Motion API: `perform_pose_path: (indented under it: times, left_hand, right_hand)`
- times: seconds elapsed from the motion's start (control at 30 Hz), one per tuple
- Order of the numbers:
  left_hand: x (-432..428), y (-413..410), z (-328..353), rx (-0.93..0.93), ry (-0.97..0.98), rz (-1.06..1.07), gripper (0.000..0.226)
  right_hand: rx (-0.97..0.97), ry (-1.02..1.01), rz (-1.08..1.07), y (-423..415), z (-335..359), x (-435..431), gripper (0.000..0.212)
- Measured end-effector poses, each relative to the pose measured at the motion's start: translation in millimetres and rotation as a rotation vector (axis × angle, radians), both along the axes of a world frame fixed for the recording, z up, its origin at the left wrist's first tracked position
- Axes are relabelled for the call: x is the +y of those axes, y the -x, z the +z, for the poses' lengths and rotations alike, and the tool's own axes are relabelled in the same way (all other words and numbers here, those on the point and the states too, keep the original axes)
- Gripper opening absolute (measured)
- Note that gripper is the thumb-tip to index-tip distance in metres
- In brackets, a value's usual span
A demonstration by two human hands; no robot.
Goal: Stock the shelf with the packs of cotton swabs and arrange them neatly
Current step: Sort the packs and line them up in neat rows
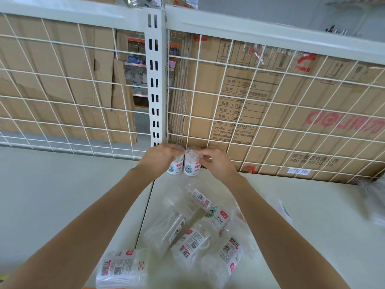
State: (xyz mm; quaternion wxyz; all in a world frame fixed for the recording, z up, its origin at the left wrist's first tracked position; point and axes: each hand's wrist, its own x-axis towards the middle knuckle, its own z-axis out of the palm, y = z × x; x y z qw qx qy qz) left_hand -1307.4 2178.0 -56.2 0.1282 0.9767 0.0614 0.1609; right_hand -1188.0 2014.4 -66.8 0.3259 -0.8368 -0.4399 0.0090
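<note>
At the foot of the slotted post (pixel 154 80), where the wire grid (pixel 270 126) closed off the back of the shelf (pixel 62 184), two clear tubs of cotton swabs stood upright and just beside each other. The left pack (pixel 176 166) stood directly below the post, and the right pack (pixel 191 165) stood just to the right of it. Both showed a cartoon label and a red tag toward the person.

The left hand (pixel 160 156) lay over the top of the left pack, its fingers curled round the lid and grasping it. The right hand (pixel 216 161) pinched the upper rim of the right pack between thumb and fingers, the cotton tips showing through the clear lid.

Farther out from the post, toward the person, a loose pile of packs (pixel 193 232) lay on their sides at mixed angles, barcodes and QR labels facing up. One more fallen pack (pixel 123 268) lay at the front, left of the pile. Another blurred pack (pixel 284 211) lay well to the right of the post.

Behind the grid, right of the post, a Deli carton (pixel 312 113) stood with printed text and red lettering. Left of the post, torn cardboard (pixel 62 80) leaned behind the grid.
</note>
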Motion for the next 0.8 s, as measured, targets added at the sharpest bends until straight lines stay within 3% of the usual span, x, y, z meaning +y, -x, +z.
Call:
perform_pose_path:
  times: [0.6,0.8]
  left_hand:
    - [1.5,2.4,-6.0,-0.046,0.021,-0.025,0.04]
    - [1.7,23.8,-1.4,-0.233,0.176,-0.064,0.031]
  right_hand:
    - [0.023,-0.014,0.045,3.1,2.6,-3.8,0.035]
    - [0.018,-0.007,-0.029,18.4,7.1,-26.3,0.024]
